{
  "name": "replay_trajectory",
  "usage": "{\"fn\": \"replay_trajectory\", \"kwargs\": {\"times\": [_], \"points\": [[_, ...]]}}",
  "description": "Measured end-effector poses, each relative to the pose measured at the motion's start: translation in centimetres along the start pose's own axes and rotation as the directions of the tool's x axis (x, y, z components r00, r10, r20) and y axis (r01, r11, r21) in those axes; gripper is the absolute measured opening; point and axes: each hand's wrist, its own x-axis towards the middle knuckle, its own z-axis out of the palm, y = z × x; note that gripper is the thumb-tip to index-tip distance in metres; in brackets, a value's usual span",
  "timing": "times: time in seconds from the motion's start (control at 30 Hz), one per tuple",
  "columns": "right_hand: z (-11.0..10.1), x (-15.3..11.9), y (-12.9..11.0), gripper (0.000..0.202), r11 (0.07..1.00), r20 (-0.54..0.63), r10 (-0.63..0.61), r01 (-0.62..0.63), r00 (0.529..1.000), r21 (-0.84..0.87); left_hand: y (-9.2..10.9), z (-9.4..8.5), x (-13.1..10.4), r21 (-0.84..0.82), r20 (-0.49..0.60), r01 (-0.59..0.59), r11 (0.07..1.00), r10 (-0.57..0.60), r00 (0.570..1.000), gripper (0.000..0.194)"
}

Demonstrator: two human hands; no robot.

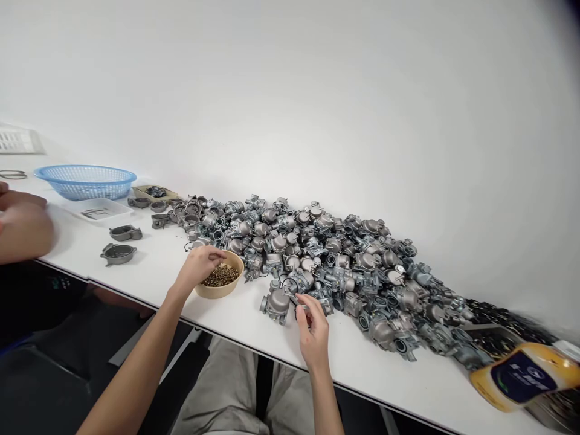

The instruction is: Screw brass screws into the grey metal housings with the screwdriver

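Note:
My left hand (203,266) is over the left rim of a round tan bowl (217,292), its fingers curled together above small brass-coloured screws (223,275); whatever they pinch is too small to make out. Beside a grey metal carburetor (277,304) on the white table, my right hand (312,326) is raised with thumb and forefinger curved toward each other. A thin dark piece shows near those fingertips, too small to identify. Behind both hands spreads a large heap of similar metal carburetors (317,248).
At the left are a blue basket (86,182), a clear tray (100,209), loose metal bowl parts (118,254) and another person's arm (25,232). An orange bottle (521,376) lies at the right, near a tray of dark parts (493,339).

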Motion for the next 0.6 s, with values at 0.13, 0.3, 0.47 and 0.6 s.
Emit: {"fn": "replay_trajectory", "kwargs": {"times": [0.13,0.3,0.47,0.6], "points": [[0.0,0.1,-0.1,0.03,1.0,-0.008,-0.007,0.007,1.0,-0.015,-0.2,0.1,0.0,-0.034,0.002,-0.007,0.999,0.007,1.0,0.022],[0.1,0.2,-0.1,0.03,0.999,-0.032,-0.019,0.018,0.999,-0.026,0.2,-0.1,-0.2,-0.077,-0.044,0.001,0.997,-0.004,0.999,0.02],[0.2,0.0,-1.8,0.02,0.985,-0.201,-0.173,0.167,0.964,-0.045,2.2,-0.1,-1.2,-0.349,-0.064,-0.032,0.937,0.01,0.998,0.023],[0.6,-0.2,-5.7,0.018,0.945,-0.2,-0.322,0.328,0.925,-0.004,5.9,2.1,-3.2,-0.643,-0.029,-0.135,0.754,0.152,0.988,0.017]]}}
